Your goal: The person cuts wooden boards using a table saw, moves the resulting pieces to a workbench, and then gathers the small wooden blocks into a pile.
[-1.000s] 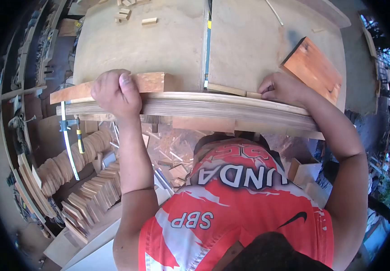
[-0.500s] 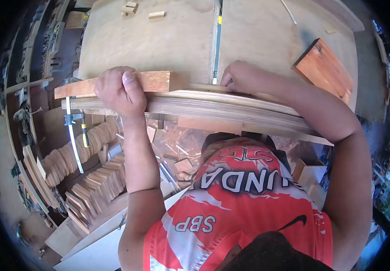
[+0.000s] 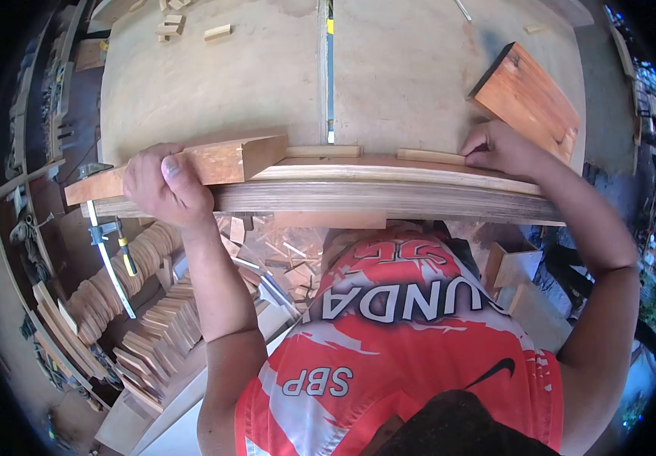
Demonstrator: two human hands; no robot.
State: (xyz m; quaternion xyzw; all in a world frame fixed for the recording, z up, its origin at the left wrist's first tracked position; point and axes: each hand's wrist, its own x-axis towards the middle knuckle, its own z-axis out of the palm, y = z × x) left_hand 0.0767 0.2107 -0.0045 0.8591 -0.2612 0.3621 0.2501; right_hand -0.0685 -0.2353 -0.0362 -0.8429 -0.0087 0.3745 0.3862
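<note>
Head view: left forearm (image 3: 221, 277) is reaching up from the near side, wrist roughly straight, left hand (image 3: 168, 182) wrapping over a wood block (image 3: 225, 163), fingers curling over its far side, thumb lying along the near one. Right elbow (image 3: 616, 266) is sticking out wide, forearm angling back inward, right hand (image 3: 499, 148) sitting at the right end of the right strip (image 3: 430, 156), fingers curling in toward the thumb; can't tell if they're pinching the strip or just touching it. Counts: one block under the left hand, two thin strips lying end to end with a gap, the left strip (image 3: 324, 151) starting just beside the block's right end. One plank (image 3: 529, 95) is lying askew past the right hand, one clamp (image 3: 107, 254) is hanging at the left end, one lone offcut (image 3: 219, 33) is sitting far left on the worktop (image 3: 214, 91). Block is looking thick, orange-brown, squared off at the right end, resting at the left of the near edge above the layered boards (image 3: 388, 199). Strips are looking pale, slim and straight, running along that same edge.
</note>
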